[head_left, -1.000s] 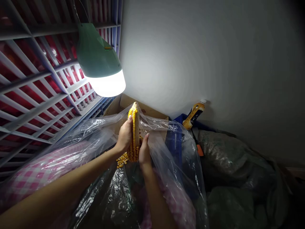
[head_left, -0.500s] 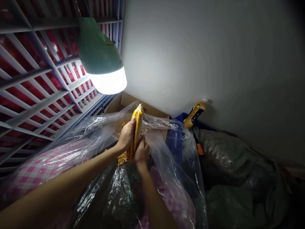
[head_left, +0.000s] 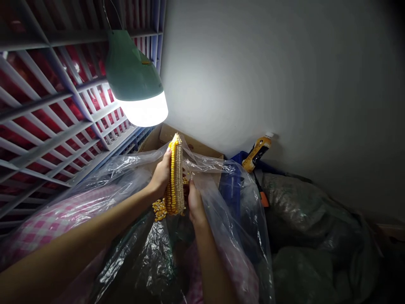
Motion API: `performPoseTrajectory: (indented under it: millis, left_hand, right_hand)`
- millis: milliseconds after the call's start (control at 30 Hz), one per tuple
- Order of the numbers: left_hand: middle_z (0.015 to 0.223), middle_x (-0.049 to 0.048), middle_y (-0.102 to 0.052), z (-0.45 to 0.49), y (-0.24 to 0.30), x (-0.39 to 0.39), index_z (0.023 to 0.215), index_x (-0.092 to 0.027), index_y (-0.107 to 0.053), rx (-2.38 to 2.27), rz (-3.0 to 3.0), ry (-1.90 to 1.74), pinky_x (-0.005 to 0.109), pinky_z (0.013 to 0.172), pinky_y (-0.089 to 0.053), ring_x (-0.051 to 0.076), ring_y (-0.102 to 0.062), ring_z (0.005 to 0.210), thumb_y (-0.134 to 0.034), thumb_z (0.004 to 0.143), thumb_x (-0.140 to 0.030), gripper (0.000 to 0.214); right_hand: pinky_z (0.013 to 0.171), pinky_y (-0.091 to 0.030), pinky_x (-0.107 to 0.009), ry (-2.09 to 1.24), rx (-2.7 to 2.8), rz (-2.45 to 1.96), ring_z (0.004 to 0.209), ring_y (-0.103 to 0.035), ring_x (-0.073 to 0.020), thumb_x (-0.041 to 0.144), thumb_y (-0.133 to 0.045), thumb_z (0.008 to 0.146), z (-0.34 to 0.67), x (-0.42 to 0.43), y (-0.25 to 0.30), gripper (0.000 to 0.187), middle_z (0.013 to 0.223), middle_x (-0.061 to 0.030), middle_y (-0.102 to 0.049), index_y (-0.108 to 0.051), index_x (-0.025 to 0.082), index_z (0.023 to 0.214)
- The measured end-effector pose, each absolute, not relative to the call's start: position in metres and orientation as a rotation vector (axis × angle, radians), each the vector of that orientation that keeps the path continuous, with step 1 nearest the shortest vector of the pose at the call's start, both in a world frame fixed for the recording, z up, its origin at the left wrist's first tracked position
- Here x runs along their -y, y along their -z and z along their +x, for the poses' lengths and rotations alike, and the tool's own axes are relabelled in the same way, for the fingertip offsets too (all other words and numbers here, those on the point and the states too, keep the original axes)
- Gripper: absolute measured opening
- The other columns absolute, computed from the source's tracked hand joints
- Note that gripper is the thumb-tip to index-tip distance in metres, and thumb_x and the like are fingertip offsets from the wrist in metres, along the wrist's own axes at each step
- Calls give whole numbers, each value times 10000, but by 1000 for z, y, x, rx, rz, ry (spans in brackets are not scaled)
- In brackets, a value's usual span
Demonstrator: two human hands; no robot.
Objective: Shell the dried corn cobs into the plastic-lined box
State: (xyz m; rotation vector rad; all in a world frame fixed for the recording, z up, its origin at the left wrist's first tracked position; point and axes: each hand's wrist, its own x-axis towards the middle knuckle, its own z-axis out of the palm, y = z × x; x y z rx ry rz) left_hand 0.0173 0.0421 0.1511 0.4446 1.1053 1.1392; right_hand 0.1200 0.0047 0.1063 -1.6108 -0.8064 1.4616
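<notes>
A dried corn cob (head_left: 176,175) stands nearly upright in front of me, with rows of yellow kernels on its left side and bare pale cob on its right. My left hand (head_left: 160,174) is wrapped round its left side. My right hand (head_left: 193,202) presses against the cob's lower right, fingers together. A small heap of loose yellow kernels (head_left: 159,209) lies just below my left hand on a clear plastic sheet (head_left: 133,169).
A lit green lamp (head_left: 136,82) hangs close above the hands at the upper left. A barred grille (head_left: 47,126) fills the left. A cardboard box (head_left: 164,134) sits behind the plastic. An orange bottle (head_left: 257,152) leans on the grey wall. Dark sacks (head_left: 310,236) lie at the right.
The cob has been turned and raised a little, so more bare cob shows on its right. My right hand went from open, to gripping the base, to pressing beside it.
</notes>
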Motion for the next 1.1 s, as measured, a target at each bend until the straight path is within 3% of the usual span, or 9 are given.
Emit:
performPoseTrajectory:
  millis: [167, 400, 600, 867, 1100]
  left_hand:
    - [612, 43, -601, 10, -154, -50, 891, -106, -576, -1172, 637, -1210, 287, 500, -448, 163, -541, 511, -418, 686, -676, 626]
    - [704, 12, -579, 13, -146, -49, 879, -139, -560, -1220, 704, -1402, 255, 603, -422, 137, -508, 627, -402, 719, -650, 559]
    - [672, 7, -503, 21, -136, -43, 806, -137, -546, -1400, 808, -1438, 243, 564, -381, 122, -430, 600, -387, 754, -617, 509]
    - [703, 32, -562, 21, -124, -42, 777, -138, -570, -1417, 893, -1426, 251, 594, -385, 157, -485, 671, -407, 751, -605, 495]
    - [712, 33, -598, 19, -117, -43, 777, -138, -589, -1420, 912, -1414, 248, 595, -390, 162, -515, 676, -401, 747, -610, 508]
  right_hand:
    - [795, -425, -302, -1462, 1125, -1592, 811, -590, -182, 582, -351, 797, 113, 2, -120, 525, 835, -65, -662, -661, 158, 813]
    - [767, -428, -297, -1321, 1245, -1644, 946, -573, -207, 568, -170, 851, 101, 11, -130, 638, 970, -111, -642, -637, 146, 956]
    - [676, -409, -302, -830, 1366, -1879, 847, -600, -236, 473, -168, 887, 88, 14, -124, 583, 856, -146, -655, -639, 133, 835]
    - [531, -335, -263, -711, 1286, -1825, 598, -560, -186, 402, -202, 894, 89, 8, -102, 499, 676, -121, -636, -562, 149, 657]
    - [535, -315, -258, -677, 1279, -1815, 584, -546, -180, 443, -244, 880, 89, 8, -96, 507, 679, -122, -643, -604, 139, 695]
